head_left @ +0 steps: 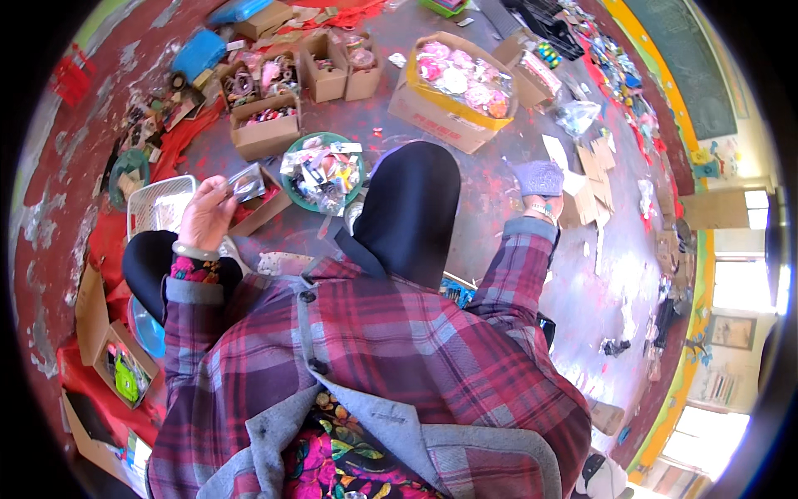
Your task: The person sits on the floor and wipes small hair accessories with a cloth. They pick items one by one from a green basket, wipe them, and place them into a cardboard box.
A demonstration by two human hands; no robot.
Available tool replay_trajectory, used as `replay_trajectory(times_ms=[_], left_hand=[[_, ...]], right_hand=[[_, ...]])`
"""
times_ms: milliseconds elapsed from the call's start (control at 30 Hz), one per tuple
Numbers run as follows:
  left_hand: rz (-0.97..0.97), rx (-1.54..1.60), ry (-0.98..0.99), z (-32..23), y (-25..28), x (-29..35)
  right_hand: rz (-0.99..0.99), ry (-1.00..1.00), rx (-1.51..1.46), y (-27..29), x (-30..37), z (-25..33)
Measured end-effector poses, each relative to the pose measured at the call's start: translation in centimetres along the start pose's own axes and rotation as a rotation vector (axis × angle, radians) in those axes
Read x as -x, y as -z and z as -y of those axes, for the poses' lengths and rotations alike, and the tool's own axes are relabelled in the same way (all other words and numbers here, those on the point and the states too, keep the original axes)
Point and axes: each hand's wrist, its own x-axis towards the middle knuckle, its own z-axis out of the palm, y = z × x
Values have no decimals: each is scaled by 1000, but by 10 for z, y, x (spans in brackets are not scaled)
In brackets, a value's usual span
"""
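Observation:
My left hand (206,214), raised over the small cardboard box (264,218), has its fingers pinched together. At the fingertips is a small clear plastic packet (247,182) with something dark in it. Off to the right, a lavender, rough-textured cloth-like piece (539,177) sits in my right hand (544,205) and hides most of its fingers; a bracelet shows at the wrist. A green round basket (322,170) full of small packaged goods stands between my left hand and my raised knee. The white plastic basket (158,208) is just left of my left hand.
Ahead stands a large carton (445,123) of pink and white flower-like pieces. Several open cartons (266,137) of small goods are at the far left. Flattened cardboard (594,179) lies at the right. An open box (116,353) with a green item stands at the near left.

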Motion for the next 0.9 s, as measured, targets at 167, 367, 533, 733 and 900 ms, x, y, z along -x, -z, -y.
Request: replay_trajectory(times_ms=[167,367,533,733,900], left_hand=[[57,128,6,3,-6,5],[-82,216,113,0,-41,8],[-131,359,22,4,-46,5],[201,610,69,-1,-28,2],[4,-392,-346,31,-37,-6]], right_hand=[[-80,-490,-729,-92,63,29],[303,-468,-788,-229,120,114],[690,-393,-687,-321,191,94],[754,-651,-664,-365,243,83],[1174,-563,-527,-371,296,76]])
